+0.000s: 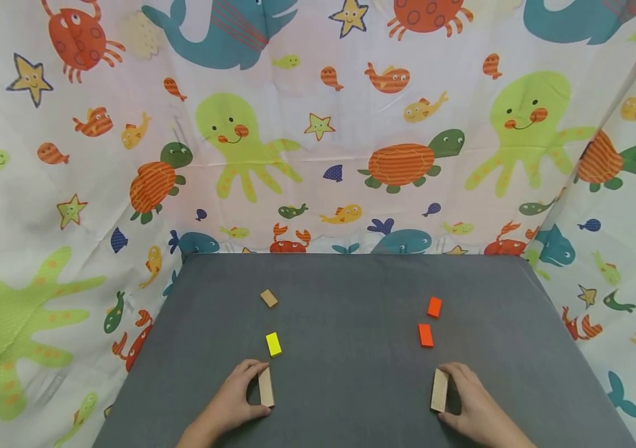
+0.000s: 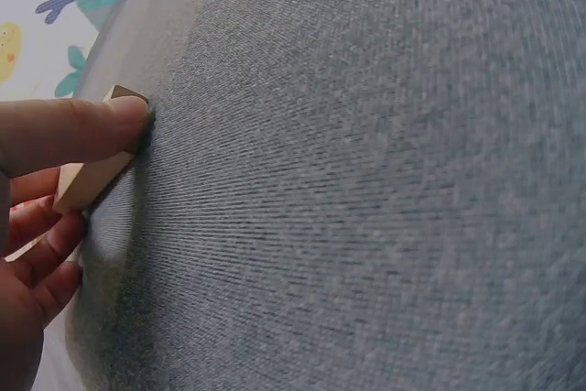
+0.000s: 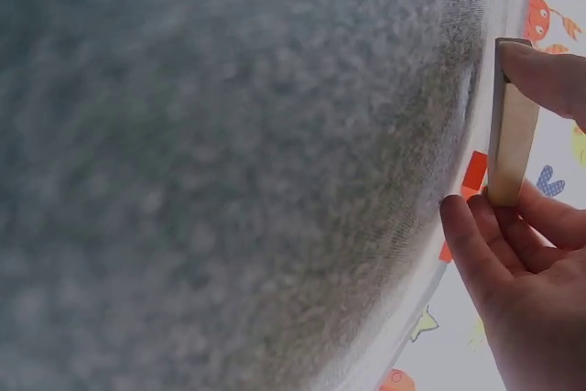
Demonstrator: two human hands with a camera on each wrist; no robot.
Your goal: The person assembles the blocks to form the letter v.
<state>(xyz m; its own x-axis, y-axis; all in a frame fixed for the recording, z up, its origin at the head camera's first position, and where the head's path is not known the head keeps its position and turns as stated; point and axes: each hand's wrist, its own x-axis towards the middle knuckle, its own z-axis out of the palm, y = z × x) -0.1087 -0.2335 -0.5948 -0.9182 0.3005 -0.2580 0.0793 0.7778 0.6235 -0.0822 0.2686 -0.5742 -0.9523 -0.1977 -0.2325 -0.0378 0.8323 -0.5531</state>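
Left hand (image 1: 234, 396) grasping left wooden block (image 1: 266, 387) by its ends, thumb at near end; right hand (image 1: 469, 401) likewise grasping right wooden block (image 1: 439, 390). These 2 well apart, near side of grey table (image 1: 346, 348). Beyond left: 1 yellow block (image 1: 274, 345), 1 tan block (image 1: 269, 298); beyond right: 2 orange-red blocks (image 1: 425, 336).

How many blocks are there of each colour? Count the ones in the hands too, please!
Plain wood: 3, one block in the left hand, one in the right hand, one loose
Yellow block: 1
Orange-red blocks: 2
Total: 6 blocks
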